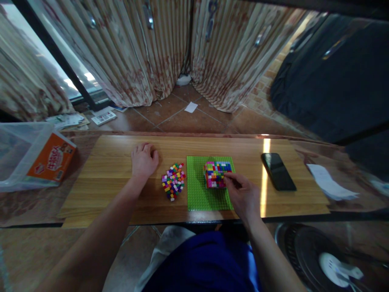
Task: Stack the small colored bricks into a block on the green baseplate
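Observation:
My right hand [242, 192] reaches in from the right, thumb and forefinger pinched together at the right side of a multicoloured block [214, 174] built of small toy bricks. Whatever is between those fingertips is too small to make out. Under the block lies a green studded baseplate [197, 198]. Left of the baseplate is a loose pile of small coloured bricks [174, 181]. My left hand [145, 161] rests palm down on the wooden table [106, 174], up and left of the pile. Its fingers are slightly bent, the thumb is apart, and no object shows in it.
A black phone [278, 171] lies on the table's right part, with white paper [331, 182] beyond it. On the left stands a clear plastic bin [21, 154] with an orange label. A round black fan-like object [316, 251] is at the lower right. Curtains [146, 52] hang behind.

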Available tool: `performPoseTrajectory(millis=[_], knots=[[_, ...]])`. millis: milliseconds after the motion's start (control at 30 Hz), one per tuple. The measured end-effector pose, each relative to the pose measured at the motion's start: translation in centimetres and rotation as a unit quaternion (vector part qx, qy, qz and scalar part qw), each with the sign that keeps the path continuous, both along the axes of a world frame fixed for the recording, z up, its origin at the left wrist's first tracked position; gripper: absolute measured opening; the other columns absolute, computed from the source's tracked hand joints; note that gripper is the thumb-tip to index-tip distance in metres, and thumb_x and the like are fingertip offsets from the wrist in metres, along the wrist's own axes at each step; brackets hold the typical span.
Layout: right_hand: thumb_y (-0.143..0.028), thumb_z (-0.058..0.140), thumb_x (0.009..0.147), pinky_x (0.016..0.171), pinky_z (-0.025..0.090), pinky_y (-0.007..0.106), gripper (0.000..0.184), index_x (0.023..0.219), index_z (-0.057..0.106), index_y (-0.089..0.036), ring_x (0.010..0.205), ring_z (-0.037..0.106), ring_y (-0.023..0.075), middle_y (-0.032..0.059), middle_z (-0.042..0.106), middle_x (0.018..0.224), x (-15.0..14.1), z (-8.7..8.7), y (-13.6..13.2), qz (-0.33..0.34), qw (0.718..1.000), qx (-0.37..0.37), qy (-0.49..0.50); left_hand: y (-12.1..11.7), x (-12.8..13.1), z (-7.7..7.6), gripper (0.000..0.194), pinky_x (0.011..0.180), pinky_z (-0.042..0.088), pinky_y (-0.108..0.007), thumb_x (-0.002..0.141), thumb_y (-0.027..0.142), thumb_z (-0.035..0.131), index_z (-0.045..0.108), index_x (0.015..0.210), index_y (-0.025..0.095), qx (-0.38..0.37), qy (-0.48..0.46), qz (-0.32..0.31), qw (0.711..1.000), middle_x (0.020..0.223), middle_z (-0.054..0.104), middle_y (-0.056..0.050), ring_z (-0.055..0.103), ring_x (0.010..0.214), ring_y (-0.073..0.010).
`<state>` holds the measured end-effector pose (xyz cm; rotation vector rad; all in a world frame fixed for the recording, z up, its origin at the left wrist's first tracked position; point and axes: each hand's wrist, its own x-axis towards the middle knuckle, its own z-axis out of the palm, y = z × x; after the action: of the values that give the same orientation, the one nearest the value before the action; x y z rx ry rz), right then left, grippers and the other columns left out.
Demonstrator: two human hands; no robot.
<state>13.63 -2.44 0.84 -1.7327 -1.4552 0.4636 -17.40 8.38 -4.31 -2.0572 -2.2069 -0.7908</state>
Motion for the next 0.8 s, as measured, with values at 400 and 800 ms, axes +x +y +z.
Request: performPoseTrajectory(millis=[400,800], knots=[[-0.036,0.062,0.079,0.066,0.052,0.030,0.022,0.088,0.075,-0.020,0.069,0.066,0.0180,0.0050,0.074,0.080,-0.05,-0.20,0.28,-0.018,0.999,-0.021,0.038,-0.06,0.07,0.09,0.034,0.100,0.041,-0.047,0.086,0.031,0.047,0.063,0.111,0.014,-0.001,0.005,-0.001,1.000,0.117,0.062,-0.015,0.053,0.112,-0.0319],[-0.037,0.063,0.077,0.073,0.053,0.033,0.025,0.093,0.074,-0.020,0.077,0.069,0.0198,0.0061,0.075,0.087,0.08,-0.49,0.51,-0.031,0.995,-0.048,0.076,-0.10,0.16,0.22,0.034,0.100,0.039,-0.048,0.085,0.031,0.047,0.063,0.111,0.016,-0.005,-0.007,0.005,1.000,0.119,0.062,-0.014,0.052,0.114,-0.0317]])
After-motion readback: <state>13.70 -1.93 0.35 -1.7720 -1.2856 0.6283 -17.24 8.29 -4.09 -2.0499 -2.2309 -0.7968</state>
